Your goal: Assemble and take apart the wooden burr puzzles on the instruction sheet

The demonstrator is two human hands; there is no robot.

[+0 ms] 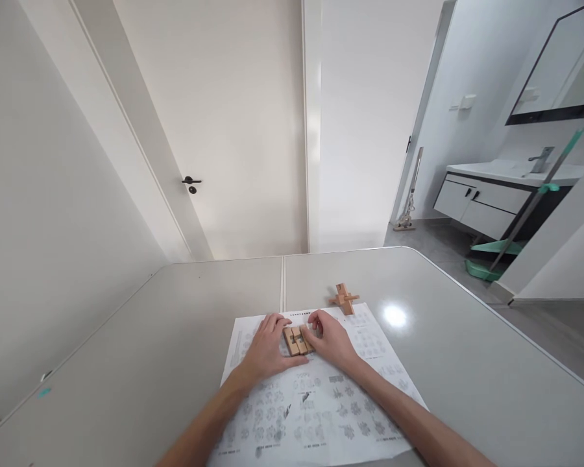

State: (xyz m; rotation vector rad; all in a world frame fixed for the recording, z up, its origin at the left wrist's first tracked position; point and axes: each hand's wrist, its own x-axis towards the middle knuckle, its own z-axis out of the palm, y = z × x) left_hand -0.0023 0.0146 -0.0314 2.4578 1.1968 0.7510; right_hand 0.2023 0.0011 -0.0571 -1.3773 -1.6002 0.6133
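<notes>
While the left hand (265, 350) is bracketing the near and left sides of the notched wooden blocks (296, 342) with fingers and thumb parted in an open arc, the blocks are lying side by side on the printed paper sheet (316, 418), presenting pale, straight-edged, apparently smooth faces and square-cut recesses. They are probably handling as light, rigid parts with moderate grip; the outer long sides are offering the best hold, and the thin notched sections are likely calling for low force. At their right end, the right hand (335, 340) is bending its fingers close to the blocks; whether thumb and forefinger are pinching one cannot be told. Farther right, a cross-shaped wooden assembly (344, 299) is resting beyond the hand, its bars crossing at angles, near the sheet's far edge on the smooth grey tabletop (126, 344).
</notes>
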